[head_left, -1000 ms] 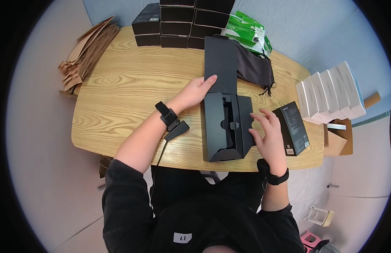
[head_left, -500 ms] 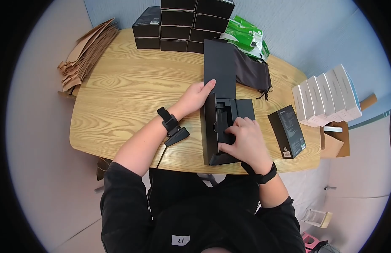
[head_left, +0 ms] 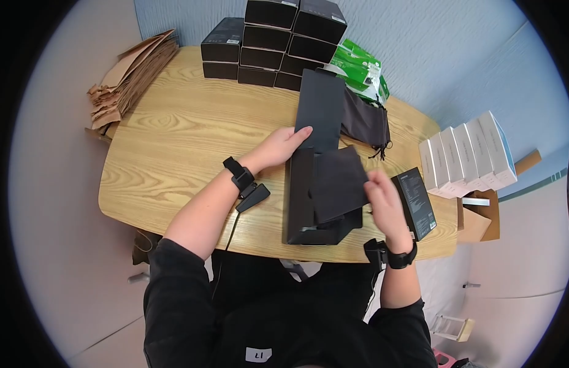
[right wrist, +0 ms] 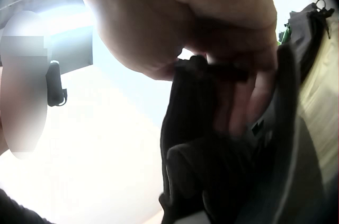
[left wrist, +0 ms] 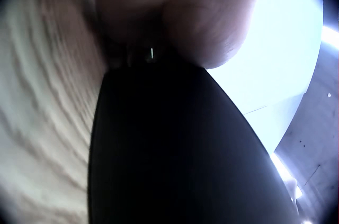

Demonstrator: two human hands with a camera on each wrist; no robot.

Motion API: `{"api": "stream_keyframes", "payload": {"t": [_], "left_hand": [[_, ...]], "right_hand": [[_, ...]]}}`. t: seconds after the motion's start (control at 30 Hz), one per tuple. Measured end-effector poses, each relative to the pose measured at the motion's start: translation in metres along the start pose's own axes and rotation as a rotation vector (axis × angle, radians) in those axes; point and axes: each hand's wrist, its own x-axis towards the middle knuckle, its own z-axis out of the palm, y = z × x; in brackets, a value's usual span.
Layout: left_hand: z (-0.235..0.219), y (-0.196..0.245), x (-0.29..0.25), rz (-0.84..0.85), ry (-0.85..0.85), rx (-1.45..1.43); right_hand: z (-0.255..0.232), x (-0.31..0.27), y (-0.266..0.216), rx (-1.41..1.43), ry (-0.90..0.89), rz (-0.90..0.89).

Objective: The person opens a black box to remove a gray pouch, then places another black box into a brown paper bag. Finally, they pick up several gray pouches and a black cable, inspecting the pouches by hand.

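Note:
An opened black box [head_left: 300,202] lies near the table's front edge, its long lid flap [head_left: 321,110] folded back away from the body. My left hand [head_left: 281,147] grips the box's left side where the flap joins, thumb on top; in the left wrist view the fingers [left wrist: 180,17] close on the dark panel [left wrist: 175,144]. Over the box, my right hand [head_left: 387,205] pinches the right edge of a dark, flat, cloth-like piece [head_left: 339,184]. The right wrist view shows the dark fabric [right wrist: 212,155] hanging from the right fingers [right wrist: 238,91]. Most of the box's inside is hidden under it.
A second black box [head_left: 416,202] lies to the right, near a row of white boxes [head_left: 465,159]. A dark drawstring pouch [head_left: 365,122], green packs [head_left: 361,70] and stacked black boxes [head_left: 266,46] stand behind. Brown paper bags [head_left: 131,76] lie far left.
My right hand went into the box, then came up and to the right with the dark piece. My left hand has stayed on the box, which tilted a little.

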Motion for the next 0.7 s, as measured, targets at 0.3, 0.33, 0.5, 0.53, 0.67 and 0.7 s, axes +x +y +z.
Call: {"api": "stream_keyframes", "payload": {"t": [0.3,0.33,0.5,0.53,0.67,0.7], "left_hand": [[-0.044,0.002,0.004,-0.126,0.001,-0.117],[-0.048,0.001,0.004,-0.129,0.038,-0.189],[-0.064,-0.004,0.003,-0.115,0.133,-0.312],[-0.065,-0.003,0.004,-0.106,0.133,-0.309],[-0.063,-0.001,0.002,-0.099,0.148,-0.287],[-0.062,0.000,0.001,-0.083,0.137,-0.258]], "right_hand": [[-0.071,0.050,-0.056,0.643,0.468,-0.070],[-0.071,0.058,-0.066,0.653,0.570,-0.069],[-0.085,0.118,-0.055,0.544,0.407,0.002],[-0.079,0.127,-0.063,0.644,0.352,-0.037],[-0.094,0.164,-0.065,0.919,0.263,-0.143],[-0.093,0.168,-0.058,0.917,0.258,-0.147]]}}
